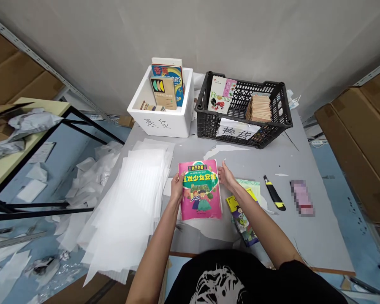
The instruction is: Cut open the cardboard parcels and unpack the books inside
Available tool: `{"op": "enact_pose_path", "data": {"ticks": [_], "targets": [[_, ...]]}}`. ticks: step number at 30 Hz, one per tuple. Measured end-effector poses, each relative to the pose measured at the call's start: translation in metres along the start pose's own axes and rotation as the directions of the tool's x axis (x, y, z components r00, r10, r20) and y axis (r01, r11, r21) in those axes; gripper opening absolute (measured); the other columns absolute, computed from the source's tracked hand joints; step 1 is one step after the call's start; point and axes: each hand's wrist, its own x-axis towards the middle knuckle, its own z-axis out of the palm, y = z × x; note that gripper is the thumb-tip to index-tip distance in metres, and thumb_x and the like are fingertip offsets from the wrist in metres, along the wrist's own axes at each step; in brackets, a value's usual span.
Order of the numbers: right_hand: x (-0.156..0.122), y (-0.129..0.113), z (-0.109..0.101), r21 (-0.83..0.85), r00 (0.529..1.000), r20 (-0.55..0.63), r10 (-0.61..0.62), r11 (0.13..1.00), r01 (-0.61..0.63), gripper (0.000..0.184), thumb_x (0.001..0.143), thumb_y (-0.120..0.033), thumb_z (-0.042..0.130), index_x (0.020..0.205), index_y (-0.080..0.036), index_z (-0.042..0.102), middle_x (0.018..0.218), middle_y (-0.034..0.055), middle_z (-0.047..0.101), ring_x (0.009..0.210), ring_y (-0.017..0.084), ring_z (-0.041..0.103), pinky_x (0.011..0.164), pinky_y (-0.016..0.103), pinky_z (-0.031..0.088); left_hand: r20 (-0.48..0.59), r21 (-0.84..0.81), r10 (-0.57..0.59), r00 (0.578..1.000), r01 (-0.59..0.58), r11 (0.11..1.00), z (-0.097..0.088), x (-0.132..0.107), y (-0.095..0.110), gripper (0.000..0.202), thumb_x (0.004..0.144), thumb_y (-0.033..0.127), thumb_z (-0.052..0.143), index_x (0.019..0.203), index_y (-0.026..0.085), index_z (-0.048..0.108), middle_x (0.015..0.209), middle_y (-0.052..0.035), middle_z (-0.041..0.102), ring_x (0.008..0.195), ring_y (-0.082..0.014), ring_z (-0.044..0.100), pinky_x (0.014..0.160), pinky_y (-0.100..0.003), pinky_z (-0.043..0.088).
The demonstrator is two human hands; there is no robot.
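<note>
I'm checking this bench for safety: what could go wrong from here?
The utility knife lies near the right hand, so a careless reach could catch it if its blade is out, which I cannot tell. The loose foam sheets beside the left hand overhang the table edge and might slide off. The pink picture book could knock the other book lying beside it.

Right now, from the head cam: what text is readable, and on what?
"亲子名著": banner on the pink book.
"发少女安妮": its cover title; first character hidden by the left hand.
"换货": paper sign on the black plastic crate.
"香蕉", probably: blue book in the white foam box.
Marker scrawl on the white foam box: unreadable.
Other book covers: too small.
Pink item beside the utility knife: pixelated.
</note>
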Motion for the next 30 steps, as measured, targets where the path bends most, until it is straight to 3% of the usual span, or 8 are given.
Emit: {"op": "enact_pose_path", "data": {"ticks": [3,7,10,13,23,30], "targets": [[-0.009,0.023,-0.009,-0.261,0.993,0.004,-0.121,0.958,0.118,0.051,0.078,-0.067,0.051,0.098,-0.022,0.065,0.101,0.0076,0.070,0.100,0.026,0.062,0.090,0.041,0.045,-0.072,-0.015,-0.024,0.997,0.023,1.000,0.003,0.021,-0.001,0.038,0.054,0.045,0.077,0.071,0.017,0.058,0.057,0.0039,0.060,0.051,-0.0101,0.054,0.051,-0.021,0.041],[-0.026,0.047,-0.016,-0.298,0.979,0.082,-0.188,0.932,0.204,0.042,0.065,-0.056,0.071,0.088,-0.021,0.065,0.090,0.0037,0.070,0.090,0.024,0.061,0.085,0.037,0.046,-0.129,-0.048,-0.075,0.989,0.069,0.996,0.008,0.045,0.001,0.033,0.056,0.039,0.077,0.069,0.017,0.056,0.054,0.0040,0.059,0.047,-0.0097,0.052,0.050,-0.023,0.042],[-0.038,0.055,-0.016,-0.251,0.974,0.131,-0.187,0.944,0.215,0.039,0.066,-0.057,0.070,0.076,-0.020,0.063,0.068,-0.0006,0.065,0.065,0.017,0.057,0.069,0.032,0.047,-0.173,-0.062,-0.117,0.978,0.108,0.992,0.009,0.056,0.004,0.030,0.057,0.035,0.077,0.068,0.016,0.056,0.053,0.0030,0.060,0.047,-0.0109,0.055,0.053,-0.025,0.044],[-0.048,0.059,-0.015,-0.164,0.969,0.139,-0.203,0.961,0.224,0.041,0.067,-0.060,0.069,0.074,-0.020,0.062,0.063,-0.0021,0.061,0.055,0.013,0.052,0.059,0.027,0.046,-0.197,-0.066,-0.155,0.968,0.145,0.987,0.009,0.063,0.005,0.027,0.059,0.030,0.077,0.065,0.016,0.055,0.051,0.0026,0.059,0.046,-0.0120,0.056,0.054,-0.026,0.045],[-0.074,0.059,-0.007,0.034,0.959,0.095,-0.267,0.964,0.265,0.032,0.071,-0.052,0.070,0.078,-0.021,0.065,0.076,0.0041,0.068,0.081,0.019,0.063,0.076,0.032,0.050,-0.143,-0.099,-0.201,0.969,0.188,0.977,0.008,0.060,0.004,0.017,0.063,0.024,0.070,0.071,0.016,0.058,0.056,0.0001,0.064,0.051,-0.0146,0.061,0.058,-0.029,0.051],[-0.076,0.061,-0.011,-0.002,0.965,0.083,-0.250,0.968,0.251,0.030,0.073,-0.049,0.065,0.084,-0.021,0.067,0.081,0.0049,0.070,0.086,0.022,0.066,0.083,0.037,0.051,-0.138,-0.096,-0.145,0.980,0.133,0.987,0.004,0.054,0.009,0.019,0.062,0.026,0.071,0.072,0.015,0.059,0.059,0.0000,0.065,0.054,-0.0145,0.061,0.061,-0.030,0.051]]}}
